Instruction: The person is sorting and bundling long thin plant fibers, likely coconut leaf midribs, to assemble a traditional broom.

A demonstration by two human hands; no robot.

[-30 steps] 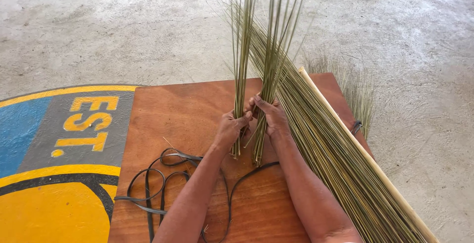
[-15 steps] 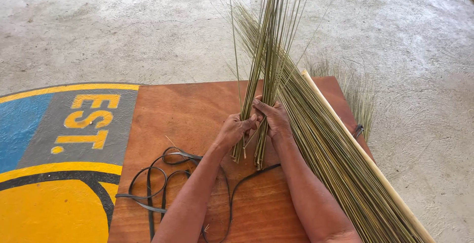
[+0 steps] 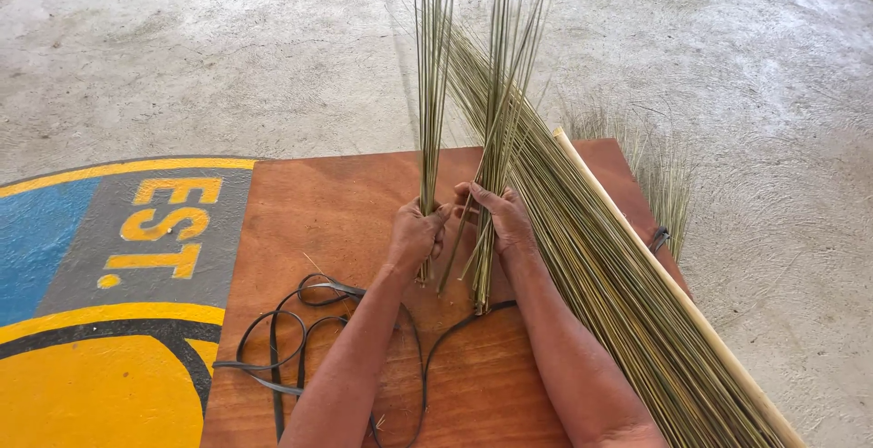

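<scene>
My left hand (image 3: 416, 234) grips a thin upright bundle of green-yellow sticks (image 3: 431, 75), its lower ends resting on the brown wooden board (image 3: 309, 221). My right hand (image 3: 498, 216) holds a second upright bundle of sticks (image 3: 503, 93) just to the right, ends also down on the board. The two bundles stand apart, a hand's width between them. A big pile of the same long sticks (image 3: 618, 293) lies diagonally along the board's right side, against my right forearm.
A pale bamboo pole (image 3: 655, 271) lies along the pile's right edge. Black flat strapping (image 3: 291, 330) is looped on the board near my left arm. A blue, yellow and grey painted floor marking (image 3: 100, 257) is at left; concrete floor surrounds.
The two bundles, held close together before, are now separated: the left one moved left and stands straighter. Both hands shifted slightly apart.
</scene>
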